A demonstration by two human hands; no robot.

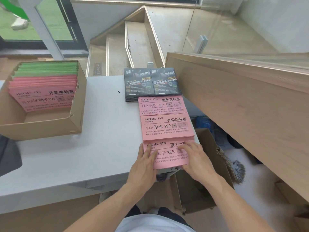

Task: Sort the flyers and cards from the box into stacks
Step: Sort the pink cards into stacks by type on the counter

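At six o'clock on the table, my left hand and right hand press flat, fingers straight, on the nearest of three pink stacks. Two black flyer stacks sit at twelve; one box at nine

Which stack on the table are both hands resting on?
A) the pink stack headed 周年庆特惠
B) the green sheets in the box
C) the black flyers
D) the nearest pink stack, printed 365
D: the left hand and right hand lie flat on the nearest pink stack, whose print shows 365.
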